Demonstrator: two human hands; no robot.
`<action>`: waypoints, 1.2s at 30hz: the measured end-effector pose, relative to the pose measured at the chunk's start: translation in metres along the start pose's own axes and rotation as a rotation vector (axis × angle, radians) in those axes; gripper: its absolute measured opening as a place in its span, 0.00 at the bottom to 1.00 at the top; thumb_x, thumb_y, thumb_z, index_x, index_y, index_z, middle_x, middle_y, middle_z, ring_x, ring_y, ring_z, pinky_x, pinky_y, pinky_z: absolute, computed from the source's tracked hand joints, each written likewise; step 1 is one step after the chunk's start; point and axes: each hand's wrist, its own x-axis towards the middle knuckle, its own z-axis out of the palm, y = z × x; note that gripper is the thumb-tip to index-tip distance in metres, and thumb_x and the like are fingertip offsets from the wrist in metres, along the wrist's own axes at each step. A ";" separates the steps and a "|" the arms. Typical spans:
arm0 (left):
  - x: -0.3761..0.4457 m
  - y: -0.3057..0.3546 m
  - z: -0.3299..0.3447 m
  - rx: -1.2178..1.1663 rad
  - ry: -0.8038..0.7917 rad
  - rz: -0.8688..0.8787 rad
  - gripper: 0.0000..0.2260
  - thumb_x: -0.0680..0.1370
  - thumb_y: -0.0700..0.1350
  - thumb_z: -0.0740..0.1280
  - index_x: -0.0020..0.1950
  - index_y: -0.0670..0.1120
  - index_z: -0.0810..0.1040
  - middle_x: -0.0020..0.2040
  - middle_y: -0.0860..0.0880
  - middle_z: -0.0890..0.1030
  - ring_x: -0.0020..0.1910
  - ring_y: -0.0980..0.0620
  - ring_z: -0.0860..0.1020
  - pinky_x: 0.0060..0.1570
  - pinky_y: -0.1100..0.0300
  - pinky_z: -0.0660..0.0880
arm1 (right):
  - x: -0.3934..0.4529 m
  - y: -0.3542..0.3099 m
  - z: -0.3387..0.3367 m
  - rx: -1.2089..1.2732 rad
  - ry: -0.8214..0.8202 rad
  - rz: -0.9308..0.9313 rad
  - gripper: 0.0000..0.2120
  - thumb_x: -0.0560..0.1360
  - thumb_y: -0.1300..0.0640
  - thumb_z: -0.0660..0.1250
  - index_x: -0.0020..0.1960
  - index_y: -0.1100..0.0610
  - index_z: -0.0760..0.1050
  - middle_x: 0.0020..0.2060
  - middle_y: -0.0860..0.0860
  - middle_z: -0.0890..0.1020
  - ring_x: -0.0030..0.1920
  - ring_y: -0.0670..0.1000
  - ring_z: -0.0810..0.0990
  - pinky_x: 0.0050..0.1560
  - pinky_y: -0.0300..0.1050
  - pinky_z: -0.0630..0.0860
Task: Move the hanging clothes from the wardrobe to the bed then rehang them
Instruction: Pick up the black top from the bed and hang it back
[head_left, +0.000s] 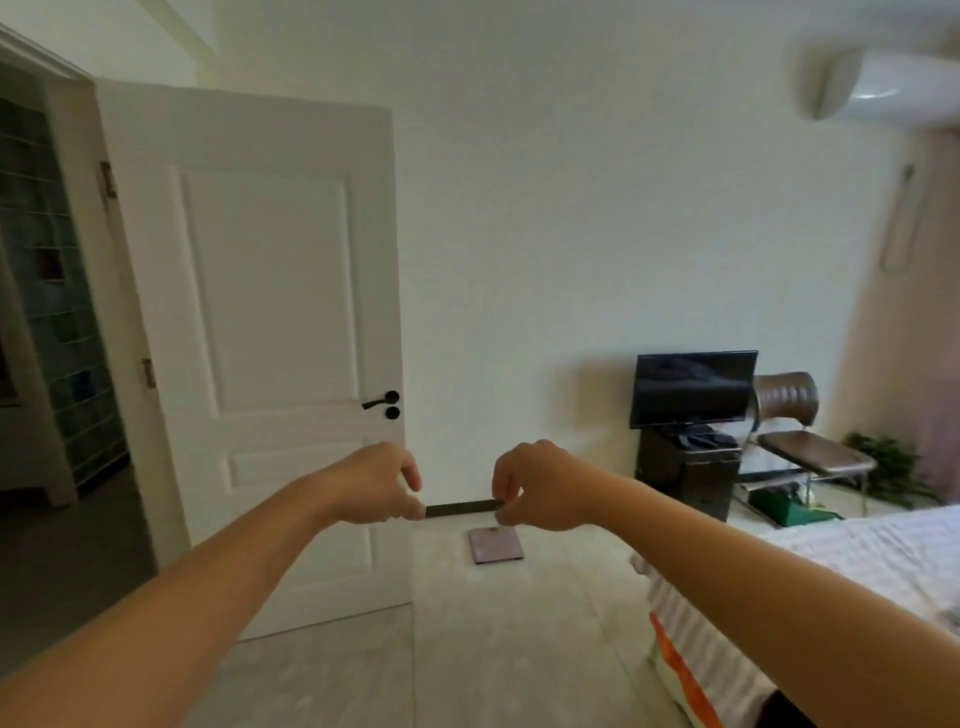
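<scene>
Both my arms reach forward at chest height in the middle of the room. My left hand (376, 480) and my right hand (535, 486) hover side by side with fingers curled and fingertips near the thumbs. I see nothing held in either. A short dark strip (462, 509) at the foot of the wall shows between them and looks like a baseboard. The bed (857, 561), with a pale striped cover, lies at the right under my right forearm. Neither a wardrobe nor any hanging clothes are in view.
A white door (260, 338) stands open at the left, with a dim hallway beyond it. A pink scale (496, 545) lies on the floor by the wall. A TV on a dark stand (693, 389) and a brown chair (800, 431) are at the back right.
</scene>
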 end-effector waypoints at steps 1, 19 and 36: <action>0.012 0.019 0.012 -0.011 -0.017 0.035 0.14 0.74 0.49 0.73 0.56 0.48 0.77 0.45 0.51 0.79 0.41 0.55 0.79 0.38 0.64 0.72 | -0.009 0.022 -0.003 0.004 0.008 0.029 0.13 0.73 0.52 0.71 0.56 0.54 0.79 0.51 0.48 0.81 0.51 0.50 0.79 0.56 0.47 0.78; 0.231 0.327 0.221 0.073 -0.425 0.635 0.11 0.73 0.48 0.74 0.54 0.50 0.78 0.45 0.56 0.76 0.43 0.56 0.78 0.44 0.63 0.75 | -0.162 0.336 -0.033 0.038 0.114 0.616 0.12 0.73 0.52 0.73 0.55 0.55 0.80 0.48 0.48 0.83 0.48 0.47 0.80 0.54 0.44 0.78; 0.352 0.527 0.393 0.101 -0.658 0.950 0.12 0.73 0.46 0.73 0.55 0.46 0.79 0.43 0.52 0.78 0.41 0.55 0.78 0.41 0.62 0.74 | -0.249 0.526 -0.017 -0.046 0.122 1.099 0.13 0.73 0.53 0.67 0.57 0.54 0.78 0.52 0.49 0.79 0.53 0.50 0.77 0.52 0.46 0.77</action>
